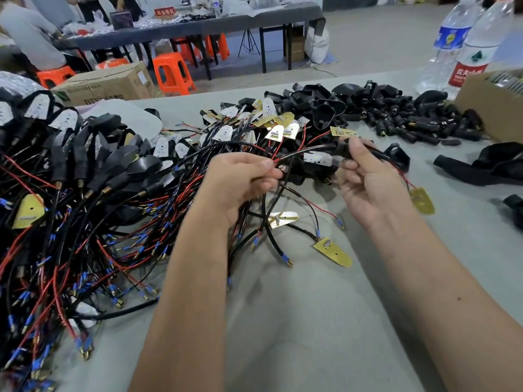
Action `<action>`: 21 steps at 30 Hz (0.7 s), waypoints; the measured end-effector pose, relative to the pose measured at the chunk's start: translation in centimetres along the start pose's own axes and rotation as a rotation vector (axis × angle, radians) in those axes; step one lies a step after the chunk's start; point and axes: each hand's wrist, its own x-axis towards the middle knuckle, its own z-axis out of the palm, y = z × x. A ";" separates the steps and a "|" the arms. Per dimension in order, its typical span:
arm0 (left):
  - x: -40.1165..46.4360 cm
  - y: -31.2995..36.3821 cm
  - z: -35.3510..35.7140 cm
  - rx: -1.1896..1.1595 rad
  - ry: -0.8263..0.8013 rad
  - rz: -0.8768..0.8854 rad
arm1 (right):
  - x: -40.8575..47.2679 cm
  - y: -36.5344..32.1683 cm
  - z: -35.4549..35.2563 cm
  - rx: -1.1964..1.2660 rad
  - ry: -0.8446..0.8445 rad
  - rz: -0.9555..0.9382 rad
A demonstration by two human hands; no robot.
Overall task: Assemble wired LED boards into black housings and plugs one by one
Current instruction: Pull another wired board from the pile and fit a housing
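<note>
Two bare hands are working over a grey table (297,321): the left hand (237,185) is pinching a bundle of black and red wires (285,162) between thumb and curled fingers, and the right hand (368,179) is gripping a black plug (343,149) at the far end of the same wire run, fingers curled round it. Just below the right hand's grip a yellow LED board (422,200) is hanging on a thin red lead, and under the left hand's grip loose wires are trailing down to two more boards (334,251) lying on the table. Beyond both grips a tangle of wired boards (266,120) is spreading out, with a heap of black housings and plugs (376,108) lying behind it. Well to the left of the grip a large pile of assembled units (70,171) is sprawling with red and black leads. Far to the right two water bottles (464,43) are standing beside a cardboard box (492,106).
</note>
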 end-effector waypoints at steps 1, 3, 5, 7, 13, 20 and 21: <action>-0.1 0.3 -0.8 0.023 0.013 -0.002 | 0.2 -0.2 -0.3 0.069 0.022 0.002; -0.3 0.7 -2.3 0.091 0.031 -0.005 | 0.4 -0.4 -0.6 0.122 0.048 -0.002; -0.5 0.9 -3.4 0.153 0.033 -0.014 | 0.6 -0.3 -0.6 0.104 0.053 -0.005; -0.7 1.0 -4.0 0.196 0.045 -0.038 | 0.6 0.2 -0.5 0.083 0.056 0.004; -1.1 0.8 -5.6 0.295 0.104 -0.111 | 0.8 1.3 -1.1 -0.524 0.162 -0.224; -1.1 0.5 -7.0 0.304 0.220 -0.157 | 1.1 0.1 -1.5 -0.257 0.054 -0.156; -1.1 0.5 -6.9 0.303 0.229 -0.158 | 1.1 0.0 -1.6 -0.218 0.030 -0.132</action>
